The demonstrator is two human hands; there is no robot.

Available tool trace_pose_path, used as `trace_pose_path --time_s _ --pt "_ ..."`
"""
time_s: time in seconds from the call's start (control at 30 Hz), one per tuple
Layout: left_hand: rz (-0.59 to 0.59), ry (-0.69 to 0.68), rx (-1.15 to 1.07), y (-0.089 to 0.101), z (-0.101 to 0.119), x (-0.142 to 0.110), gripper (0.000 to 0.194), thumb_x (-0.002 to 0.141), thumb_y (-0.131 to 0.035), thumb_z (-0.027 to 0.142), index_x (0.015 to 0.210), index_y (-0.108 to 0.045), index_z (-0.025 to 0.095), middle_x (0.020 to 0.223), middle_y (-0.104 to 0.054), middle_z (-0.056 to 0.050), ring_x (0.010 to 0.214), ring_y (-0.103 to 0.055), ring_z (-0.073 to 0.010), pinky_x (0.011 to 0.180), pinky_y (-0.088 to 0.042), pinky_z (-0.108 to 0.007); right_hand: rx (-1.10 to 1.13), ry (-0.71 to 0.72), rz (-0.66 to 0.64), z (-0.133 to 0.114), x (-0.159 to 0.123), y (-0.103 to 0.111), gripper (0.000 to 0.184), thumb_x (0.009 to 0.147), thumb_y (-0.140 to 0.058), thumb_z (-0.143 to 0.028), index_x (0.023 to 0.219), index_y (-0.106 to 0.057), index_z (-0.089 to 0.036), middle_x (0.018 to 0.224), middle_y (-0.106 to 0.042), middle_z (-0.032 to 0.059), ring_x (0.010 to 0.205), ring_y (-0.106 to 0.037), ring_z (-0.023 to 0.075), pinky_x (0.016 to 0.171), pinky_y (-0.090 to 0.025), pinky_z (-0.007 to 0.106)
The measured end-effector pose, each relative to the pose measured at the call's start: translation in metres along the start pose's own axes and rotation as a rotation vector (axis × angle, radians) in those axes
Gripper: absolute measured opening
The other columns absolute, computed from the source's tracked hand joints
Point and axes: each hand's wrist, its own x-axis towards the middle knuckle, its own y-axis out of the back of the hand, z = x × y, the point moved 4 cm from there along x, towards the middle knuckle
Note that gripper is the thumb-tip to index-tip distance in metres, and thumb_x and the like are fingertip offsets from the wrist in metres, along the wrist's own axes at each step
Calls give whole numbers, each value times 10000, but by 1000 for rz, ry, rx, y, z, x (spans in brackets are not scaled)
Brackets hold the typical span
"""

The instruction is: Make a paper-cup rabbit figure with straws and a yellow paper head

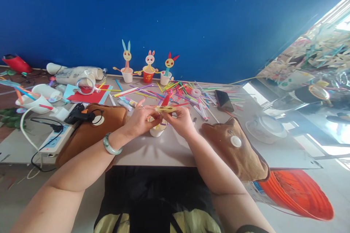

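Forearms point(87, 167) extend over the desk point(164, 154); my left grip point(142, 119) and right grip point(180, 120) clamp opposite sides of the yellowish disc point(166, 109) above the white cup point(155, 132). Judged light, thin and creasable: hold by the rim, pressing gently.

No lettering can be read with certainty. A small, tapered red paper cup point(148, 77), standing near the plain blue wall point(191, 18), bears gold marks point(148, 76) on its front, shaped like Chinese characters but too small to make out. On the left, a long white plastic power strip point(56, 142) has a light-blue panel on top; any print there is too blurred to tell, leaving no brand or number legible.
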Motion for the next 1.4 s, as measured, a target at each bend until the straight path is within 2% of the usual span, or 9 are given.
trace_pose_path --time_s 0.13,0.27,0.47,0.63,0.7,0.87,1.07,1.3,1.4 --pt "-57 0 -70 8 3 2 199 756 -752 399 884 -723 250 932 -778 1 1000 -703 -240 1218 -158 -570 14 18 10 -2 -1 0 186 805 -669 -354 764 -724 -181 740 -702 36 698 -597 169 650 -469 289" --pt "-32 63 -198 23 6 4 359 735 -760 491 993 -713 246 981 -770 -15 921 -707 -232 1221 -172 -553 33 32 7 -5 -3 -3 176 792 -662 -353 738 -687 -188 695 -673 21 674 -563 158 645 -453 286" --pt "113 34 -266 27 9 2 304 787 -727 518 868 -714 225 963 -759 -27 949 -690 -218 1204 -234 -513 -31 83 -16 -11 -5 -6 111 777 -626 -282 703 -645 -201 652 -629 1 630 -498 136 632 -430 272" --pt "181 2 -268 22 13 -1 282 866 -658 491 797 -711 222 935 -751 -41 918 -680 -209 1074 -418 -444 -103 123 -18 -11 -6 -7 111 764 -611 -247 667 -633 -199 630 -595 -9 608 -501 131 631 -414 272" --pt "182 -8 -289 22 14 -2 269 881 -648 469 792 -713 224 922 -749 -40 899 -677 -206 1030 -450 -430 -128 132 -1 -9 -6 -7 107 761 -619 -243 664 -626 -197 616 -586 -16 597 -498 128 633 -404 272" --pt "223 -57 -291 20 12 -2 245 889 -651 425 771 -695 215 860 -737 -20 843 -667 -188 1031 -445 -429 -224 177 22 -8 -7 -9 129 772 -651 -247 658 -621 -193 631 -599 -21 618 -505 125 684 -387 288" --pt "255 -80 -216 17 9 -2 227 910 -621 400 798 -680 212 832 -721 5 788 -651 -154 1154 -331 -466 -259 225 28 -8 -6 -11 108 792 -668 -228 693 -639 -197 639 -627 -24 620 -520 129 728 -380 318" --pt "225 -37 -266 18 9 -2 280 849 -688 474 782 -669 203 834 -721 -22 819 -654 -194 1084 -404 -463 -276 230 45 -4 -5 -10 81 772 -685 -203 697 -656 -203 648 -632 -27 624 -530 127 718 -386 313" --pt "224 -33 -266 18 8 -2 295 873 -661 470 752 -669 202 817 -716 -18 809 -652 -186 1078 -403 -449 -273 250 36 -3 -5 -10 92 775 -680 -202 689 -648 -204 649 -638 -27 618 -532 125 725 -389 317"
